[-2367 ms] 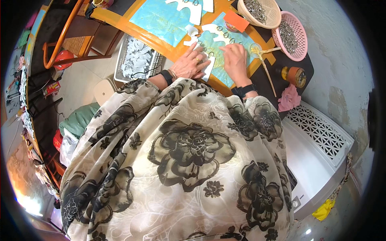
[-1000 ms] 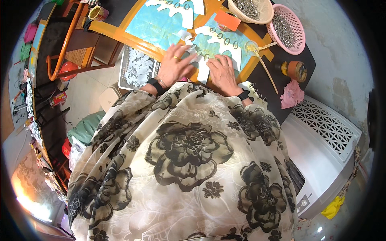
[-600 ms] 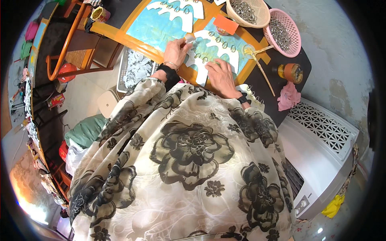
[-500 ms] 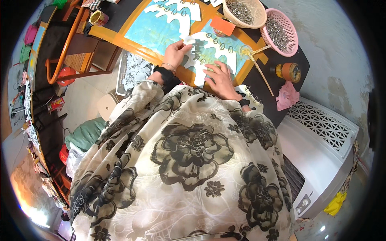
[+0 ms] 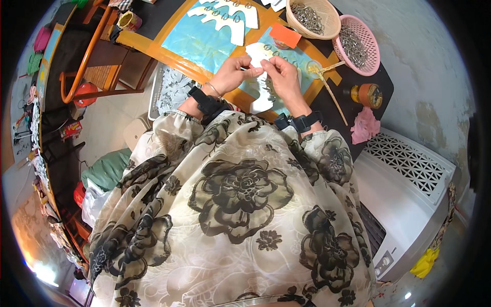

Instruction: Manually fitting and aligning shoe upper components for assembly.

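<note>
My left hand and my right hand meet over the front part of the blue work sheet. Fingers and thumbs of both are pinched on a white scalloped strip, which hangs raised between them. Its lower end shows below the hands, and a further white part lies just above the fingertips. Whatever small detail sits under the fingertips is hidden. More white scalloped strips with metal rings rest at the sheet's far side. Other ringed pieces lie beside my right hand, partly covered by it.
Right of the sheet stand a beige basket and a pink basket of metal rings. Nearby are an orange card, a glue-coated stick, a jar and a pink cloth. A white slatted appliance flanks the table.
My right hand has lifted from lying spread on the pieces and now pinches beside my left. The white strip between them has been raised and turned.
</note>
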`<state>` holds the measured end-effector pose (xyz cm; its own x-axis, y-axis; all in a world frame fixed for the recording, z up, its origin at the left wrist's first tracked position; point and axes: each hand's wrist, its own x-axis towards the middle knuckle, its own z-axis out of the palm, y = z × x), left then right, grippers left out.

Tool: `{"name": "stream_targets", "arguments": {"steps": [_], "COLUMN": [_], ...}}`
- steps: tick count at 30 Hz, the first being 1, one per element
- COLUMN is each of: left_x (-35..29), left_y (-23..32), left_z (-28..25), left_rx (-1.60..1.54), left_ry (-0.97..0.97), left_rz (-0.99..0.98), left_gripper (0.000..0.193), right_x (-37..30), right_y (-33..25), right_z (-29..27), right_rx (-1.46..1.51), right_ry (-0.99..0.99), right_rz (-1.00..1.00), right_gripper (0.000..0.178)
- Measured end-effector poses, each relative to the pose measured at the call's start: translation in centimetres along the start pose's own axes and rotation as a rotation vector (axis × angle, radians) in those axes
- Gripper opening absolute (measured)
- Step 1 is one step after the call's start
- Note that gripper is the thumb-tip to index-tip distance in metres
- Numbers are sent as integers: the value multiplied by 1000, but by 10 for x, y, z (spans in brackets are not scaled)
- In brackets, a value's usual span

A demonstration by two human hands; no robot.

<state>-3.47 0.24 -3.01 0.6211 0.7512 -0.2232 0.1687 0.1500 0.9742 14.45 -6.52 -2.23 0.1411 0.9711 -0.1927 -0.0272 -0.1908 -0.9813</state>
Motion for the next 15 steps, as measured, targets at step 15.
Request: {"name": "stream_targets", "arguments": {"steps": [15], "left_x": [-4], "left_y": [21], "left_z": [9], "left_rx": [-252], "left_ry": [82], "left_rz": [-216], "left_gripper": [28], "right_x": [-21], "right_y": [-12], "right_z": [-1], "right_rx": [354], "right_ry": [-3], "right_rz": [300], "right_gripper": [37]}}
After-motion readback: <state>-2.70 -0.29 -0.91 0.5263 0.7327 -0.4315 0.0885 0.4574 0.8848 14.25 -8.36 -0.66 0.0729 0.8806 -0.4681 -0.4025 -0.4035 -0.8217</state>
